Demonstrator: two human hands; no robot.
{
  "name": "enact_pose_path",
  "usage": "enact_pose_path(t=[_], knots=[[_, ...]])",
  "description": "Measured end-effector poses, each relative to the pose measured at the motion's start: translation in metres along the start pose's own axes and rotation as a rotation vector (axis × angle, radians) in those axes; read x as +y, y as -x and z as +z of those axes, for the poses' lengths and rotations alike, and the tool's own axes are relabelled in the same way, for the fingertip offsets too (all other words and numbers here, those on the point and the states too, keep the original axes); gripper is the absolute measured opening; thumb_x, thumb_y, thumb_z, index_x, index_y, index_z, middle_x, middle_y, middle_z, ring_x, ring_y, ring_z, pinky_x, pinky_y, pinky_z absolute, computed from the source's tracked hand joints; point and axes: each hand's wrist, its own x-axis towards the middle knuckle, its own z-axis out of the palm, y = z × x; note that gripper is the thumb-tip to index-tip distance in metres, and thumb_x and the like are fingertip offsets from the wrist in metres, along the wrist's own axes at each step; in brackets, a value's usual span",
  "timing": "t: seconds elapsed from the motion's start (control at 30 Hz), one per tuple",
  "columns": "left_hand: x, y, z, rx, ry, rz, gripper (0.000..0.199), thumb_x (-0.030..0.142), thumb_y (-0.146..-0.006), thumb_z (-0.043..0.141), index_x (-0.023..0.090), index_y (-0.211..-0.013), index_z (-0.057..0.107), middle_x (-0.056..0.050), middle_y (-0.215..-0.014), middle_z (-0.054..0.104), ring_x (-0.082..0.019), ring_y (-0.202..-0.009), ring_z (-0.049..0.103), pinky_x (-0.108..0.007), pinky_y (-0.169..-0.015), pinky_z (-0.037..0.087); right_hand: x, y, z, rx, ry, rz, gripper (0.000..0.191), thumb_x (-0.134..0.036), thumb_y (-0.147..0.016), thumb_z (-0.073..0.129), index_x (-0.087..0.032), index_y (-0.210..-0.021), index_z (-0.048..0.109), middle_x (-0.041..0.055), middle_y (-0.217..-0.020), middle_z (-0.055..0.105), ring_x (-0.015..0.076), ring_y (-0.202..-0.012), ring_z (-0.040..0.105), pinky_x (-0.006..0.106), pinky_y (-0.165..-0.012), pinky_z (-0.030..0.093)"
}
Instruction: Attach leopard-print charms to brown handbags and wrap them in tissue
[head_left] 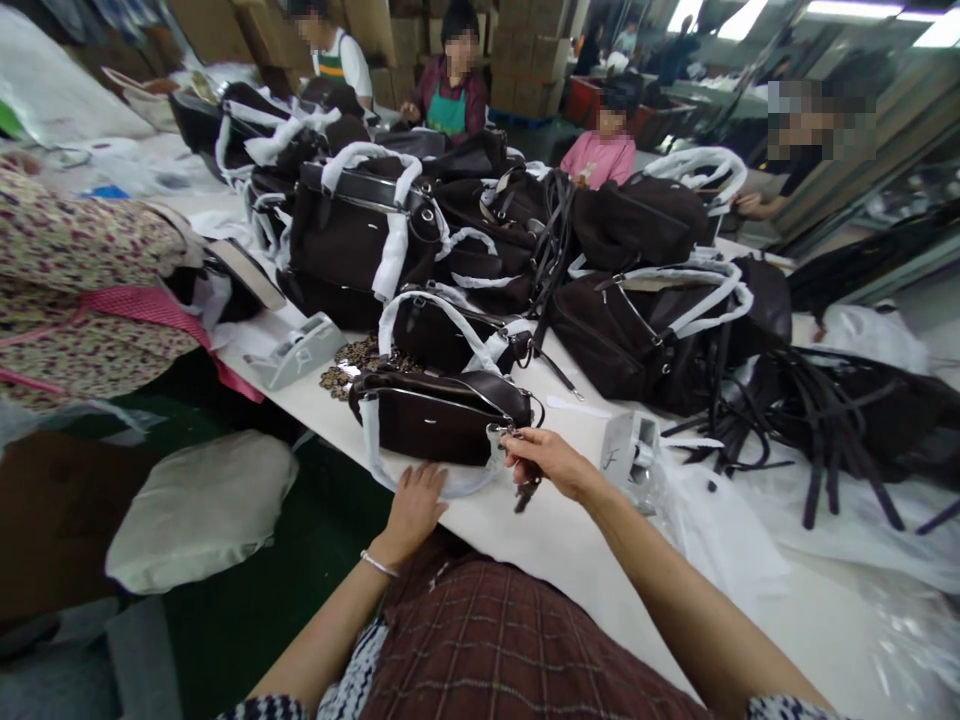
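Note:
A small dark brown handbag (431, 425) with white-wrapped handles stands at the table's front edge, its top partly open. My left hand (418, 503) lies with fingers spread on the white-wrapped handle in front of the bag. At the bag's right end, my right hand (541, 460) is closed on a small dark strap with a metal clasp (527, 493), which hangs below the fingers. The fingertips are close to the wrapped handle's right end. Just behind stands another small dark bag (450, 335) with a white-wrapped handle.
Several dark bags (352, 245) are piled across the table (577, 560). Patterned brass-coloured pieces (375, 360) and a grey tape dispenser (296, 350) lie left, another dispenser (631, 455) right. Dark straps (825, 430) hang at the right. A person in a floral top (82, 280) is close by at left.

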Motion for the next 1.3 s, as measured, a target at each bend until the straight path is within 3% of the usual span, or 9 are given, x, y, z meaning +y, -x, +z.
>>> enact_pose_path(t=[0.17,0.37,0.53,0.63,0.77,0.93,1.1,1.23,1.3], knots=[[0.008,0.009,-0.018,-0.144,-0.039,0.167,0.03,0.004,-0.089,0.034,0.016,-0.099,0.06,-0.011,-0.094,0.066,-0.026,-0.095,0.062,-0.044,-0.096,0.043,-0.008,-0.009,-0.007,0.077,-0.303,0.05,0.008,-0.02,-0.086,0.067,-0.013,-0.089,0.065,0.004,-0.074,0.071,0.008,-0.05,0.06,0.019,-0.049,0.052],[0.047,0.042,-0.083,-0.347,0.161,0.348,0.011,0.023,-0.094,0.046,0.022,-0.104,0.051,-0.004,-0.097,0.067,-0.02,-0.085,0.064,-0.03,-0.076,0.047,-0.006,-0.021,0.047,0.094,-0.851,0.0,0.012,-0.012,-0.093,0.05,-0.017,-0.093,0.061,0.0061,-0.094,0.074,0.0137,-0.091,0.071,0.03,-0.087,0.057],[0.075,0.045,-0.156,-0.265,0.165,0.494,0.015,0.013,-0.088,0.048,0.022,-0.1,0.051,-0.002,-0.096,0.066,-0.019,-0.084,0.062,-0.031,-0.078,0.047,0.009,-0.02,0.068,0.025,-0.098,-0.099,0.014,-0.02,-0.077,0.072,-0.02,-0.087,0.063,0.0017,-0.086,0.072,0.017,-0.085,0.067,0.031,-0.081,0.052],[0.074,0.025,-0.201,-0.125,0.047,0.499,0.014,0.014,-0.087,0.049,0.02,-0.098,0.054,-0.004,-0.095,0.065,-0.02,-0.083,0.061,-0.032,-0.075,0.047,0.001,0.004,0.052,-0.166,0.387,-0.074,0.023,-0.04,-0.083,0.068,-0.017,-0.081,0.066,0.001,-0.071,0.069,0.0152,-0.066,0.06,0.027,-0.065,0.047],[0.047,-0.026,-0.253,0.1,-0.062,0.386,0.018,0.01,-0.084,0.051,0.021,-0.095,0.06,-0.003,-0.095,0.064,-0.018,-0.081,0.061,-0.03,-0.07,0.044,-0.041,0.041,0.018,-0.483,0.458,-0.16,0.054,-0.064,-0.092,0.045,-0.016,-0.095,0.069,0.0038,-0.068,0.069,0.0165,-0.067,0.061,0.028,-0.066,0.045],[-0.007,-0.123,-0.3,0.323,-0.037,0.136,0.01,0.03,-0.085,0.063,0.023,-0.092,0.064,-0.003,-0.096,0.067,-0.021,-0.088,0.062,-0.029,-0.071,0.044,-0.09,0.025,-0.012,-0.161,0.042,-0.373,0.048,-0.063,-0.084,0.061,-0.016,-0.092,0.066,0.0013,-0.067,0.064,0.0142,-0.066,0.06,0.029,-0.072,0.049],[-0.027,-0.2,-0.296,0.355,-0.185,0.032,0.042,0.044,-0.078,0.073,0.015,-0.107,0.062,-0.016,-0.109,0.064,-0.031,-0.1,0.06,-0.035,-0.077,0.045,-0.1,-0.049,-0.006,0.341,-0.286,-0.356,0.028,-0.029,-0.069,0.083,-0.015,-0.079,0.061,0.0008,-0.064,0.064,0.0102,-0.052,0.055,0.023,-0.053,0.047],[-0.008,-0.172,-0.258,0.369,0.068,0.288,0.023,0.033,-0.089,0.06,0.017,-0.105,0.063,-0.012,-0.109,0.065,-0.026,-0.103,0.059,-0.034,-0.088,0.042,-0.094,-0.085,0.0,0.483,-0.421,-0.322,0.022,-0.024,-0.076,0.076,-0.017,-0.076,0.055,-0.0029,-0.057,0.058,0.0077,-0.045,0.049,0.021,-0.047,0.045],[0.002,-0.137,-0.228,0.16,0.326,0.352,0.022,0.035,-0.095,0.05,0.02,-0.093,0.066,-0.006,-0.093,0.068,-0.02,-0.088,0.062,-0.03,-0.082,0.044,-0.094,-0.09,-0.002,0.496,-0.457,-0.294,0.022,-0.024,-0.076,0.075,-0.018,-0.078,0.054,-0.0033,-0.057,0.057,0.0075,-0.044,0.047,0.021,-0.045,0.044]])
